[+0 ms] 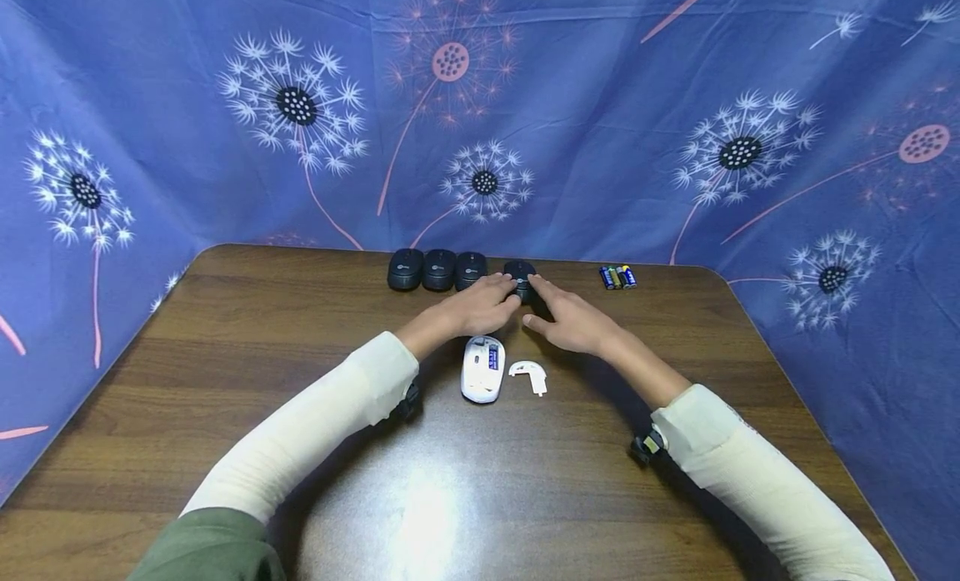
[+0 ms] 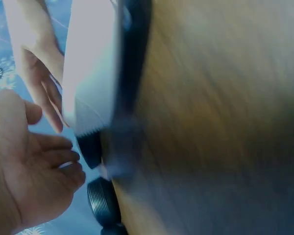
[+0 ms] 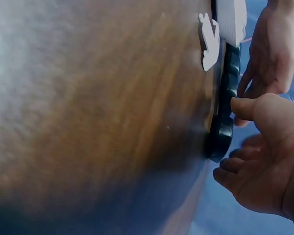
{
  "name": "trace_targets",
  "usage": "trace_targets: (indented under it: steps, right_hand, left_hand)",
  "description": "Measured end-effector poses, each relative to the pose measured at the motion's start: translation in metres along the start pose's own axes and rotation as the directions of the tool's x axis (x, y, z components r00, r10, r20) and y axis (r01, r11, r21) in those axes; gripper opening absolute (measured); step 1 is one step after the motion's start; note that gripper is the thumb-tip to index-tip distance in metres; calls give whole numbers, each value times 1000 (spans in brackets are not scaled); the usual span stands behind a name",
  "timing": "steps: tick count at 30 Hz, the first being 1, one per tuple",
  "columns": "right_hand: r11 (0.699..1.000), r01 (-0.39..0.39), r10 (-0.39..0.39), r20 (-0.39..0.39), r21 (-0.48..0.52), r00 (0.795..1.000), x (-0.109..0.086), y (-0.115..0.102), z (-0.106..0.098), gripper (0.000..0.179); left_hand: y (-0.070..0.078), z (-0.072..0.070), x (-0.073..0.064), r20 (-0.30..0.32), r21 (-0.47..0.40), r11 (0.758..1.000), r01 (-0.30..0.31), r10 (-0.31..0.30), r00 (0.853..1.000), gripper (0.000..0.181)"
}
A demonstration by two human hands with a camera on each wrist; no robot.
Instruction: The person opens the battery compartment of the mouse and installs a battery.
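Observation:
Both hands reach toward a black computer mouse (image 1: 517, 270) near the table's back edge. My left hand (image 1: 482, 308) is on its left side and my right hand (image 1: 573, 318) on its right. The fingers look loosely extended over the mouse's sides; whether they touch it is unclear. In the right wrist view the right hand (image 3: 264, 156) is beside the black mouse (image 3: 220, 137) with nothing gripped. Closer in, a white mouse (image 1: 482, 371) lies underside up, showing a blue label. Its curved white cover (image 1: 532, 373) lies apart, to the right.
Three more black mice, the nearest a black mouse (image 1: 471, 269), stand in a row at the back left. Several small batteries (image 1: 618, 277) lie together at the back right. A blue patterned cloth (image 1: 585, 106) hangs behind the wooden table (image 1: 570, 498).

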State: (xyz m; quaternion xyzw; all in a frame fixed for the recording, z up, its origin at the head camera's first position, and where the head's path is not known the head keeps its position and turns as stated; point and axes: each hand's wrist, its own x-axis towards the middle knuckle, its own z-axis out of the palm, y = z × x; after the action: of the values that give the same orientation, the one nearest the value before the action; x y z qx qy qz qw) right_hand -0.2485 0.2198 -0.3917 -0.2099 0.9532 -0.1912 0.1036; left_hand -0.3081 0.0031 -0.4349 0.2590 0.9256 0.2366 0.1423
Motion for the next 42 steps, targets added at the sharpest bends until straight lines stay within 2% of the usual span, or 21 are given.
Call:
trace_targets:
  steps: [2,4,6,9,11,14,18,22,26,31,35,42]
  right_hand:
    - [998,-21,23,-27,53,999,-1,2,2,86]
    - [993,-39,46,-58,113,997,-1,3,3,88]
    - [979,-66,82,-75,193,994,-1,4,4,88]
    - [943,-101,136,-91,316,986,1,4,5,85]
    - [909,-125,175,-91,399,980,2,3,5,83]
    - [854,-145,221,-96,499,970,5,1,7,76]
    - [788,-157,270,-105,595,957,8,-2,7,69]
    - [755,-177,304,-96,632,948,11,-4,6,67]
    - [748,-200,321,-82,632,943,12,-5,6,65]
    - [724,-219,338,-59,654,939,15,-4,5,64]
    - [704,-231,345,-39,671,938,17,-2,5,65]
    - [681,-205,329,-43,703,943,17,2,7,66]
  left_hand:
    - [-1,2,2,-26,-95,995,20,-23,999,71]
    - [8,-3,-5,-43,-181,982,57,-65,997,71]
    - [21,-10,-17,-51,-278,956,90,-108,993,71]
    - [37,-19,-35,-45,-431,894,123,-158,986,73]
    - [43,-21,-40,-40,-519,844,137,-184,982,73]
    - [44,-19,-43,-27,-588,795,152,-206,978,73]
    - [43,-17,-41,-21,-632,757,167,-231,973,73]
    - [42,-15,-38,6,-690,702,177,-239,971,71]
    - [41,-14,-37,31,-734,655,178,-230,973,71]
    - [40,-13,-35,26,-755,634,165,-222,975,71]
    - [39,-12,-33,24,-763,629,150,-204,979,68]
    - [37,-11,-37,24,-750,643,156,-210,977,73]
